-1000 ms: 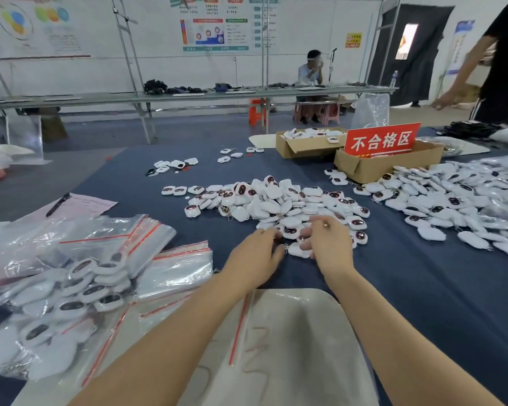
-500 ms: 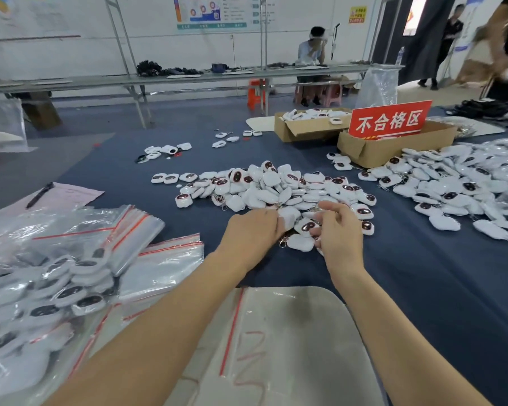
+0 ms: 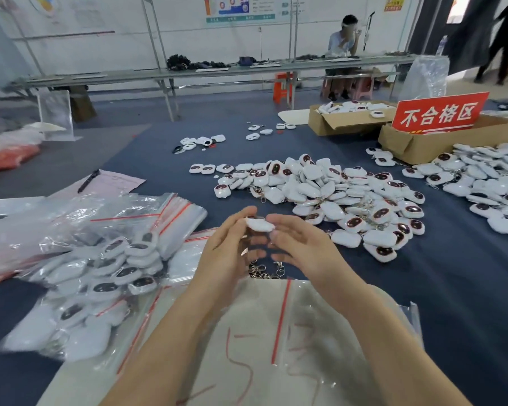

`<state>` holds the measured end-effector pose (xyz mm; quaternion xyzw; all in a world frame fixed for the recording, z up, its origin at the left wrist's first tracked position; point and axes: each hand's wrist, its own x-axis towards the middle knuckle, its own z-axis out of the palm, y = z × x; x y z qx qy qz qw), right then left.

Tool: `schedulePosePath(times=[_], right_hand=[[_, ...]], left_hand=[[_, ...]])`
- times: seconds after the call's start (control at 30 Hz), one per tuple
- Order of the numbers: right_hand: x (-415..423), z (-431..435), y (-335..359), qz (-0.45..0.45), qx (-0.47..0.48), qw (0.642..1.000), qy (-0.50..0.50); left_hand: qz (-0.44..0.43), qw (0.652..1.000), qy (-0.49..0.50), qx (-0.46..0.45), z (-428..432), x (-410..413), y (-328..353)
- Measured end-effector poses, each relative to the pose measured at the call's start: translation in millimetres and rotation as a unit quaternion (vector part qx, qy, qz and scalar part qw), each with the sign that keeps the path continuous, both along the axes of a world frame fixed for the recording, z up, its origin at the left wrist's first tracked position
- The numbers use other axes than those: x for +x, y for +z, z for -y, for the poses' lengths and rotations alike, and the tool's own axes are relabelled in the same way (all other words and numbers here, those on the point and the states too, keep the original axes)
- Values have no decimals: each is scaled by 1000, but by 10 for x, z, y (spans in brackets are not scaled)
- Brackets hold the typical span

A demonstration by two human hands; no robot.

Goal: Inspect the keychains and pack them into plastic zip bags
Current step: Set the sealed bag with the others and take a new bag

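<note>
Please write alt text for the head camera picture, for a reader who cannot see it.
The left hand and right hand hold a white keychain between their fingertips, near a flat zip bag on a blue table. A pile of keychains lies beyond; filled bags lie to the left.

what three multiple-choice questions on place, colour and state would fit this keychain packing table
1. The red sign stands: A at the left edge; B in a cardboard box at the right; C nearest the camera.
2. The zip bags' seal strips are: A green; B red; C yellow.
3. The white keychain between left hand and right hand is: A bagged; B lying flat; C held up.
Answers: B, the sign rises from the box; B, red lines cross each bag; C, both hands pinch it in the air.
</note>
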<state>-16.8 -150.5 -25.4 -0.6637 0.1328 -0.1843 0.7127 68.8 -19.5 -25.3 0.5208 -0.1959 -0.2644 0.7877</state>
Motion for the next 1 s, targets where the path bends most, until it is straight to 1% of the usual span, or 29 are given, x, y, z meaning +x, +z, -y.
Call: schedulePosePath(times=[0.07, 0.2, 0.27, 0.37, 0.5, 0.6, 0.67, 1.0], right_hand=[[-35, -87, -105, -12, -24, 1000, 3], [-83, -144, -180, 4, -58, 998, 7], [-73, -144, -186, 12, -61, 998, -1], [-40, -131, -211, 17, -60, 998, -20], [-40, -86, -214, 23, -48, 998, -20], [-52, -74, -212, 20, -51, 998, -14], [-54, -73, -213, 22, -45, 999, -17], [-50, -55, -227, 10, -27, 999, -24]], left_hand=[[-43, 999, -3, -18, -84, -38, -112], [-42, 999, 11, -5, -132, -22, -195], [-22, 1000, 12, 6, -128, -6, -200], [33, 999, 6, 36, -106, -6, -249], [54, 997, 33, 51, -77, -32, -263], [131, 986, 70, 76, -76, -62, -258], [166, 979, 77, 86, -78, -86, -250], [189, 976, 71, 83, -77, -104, -236]])
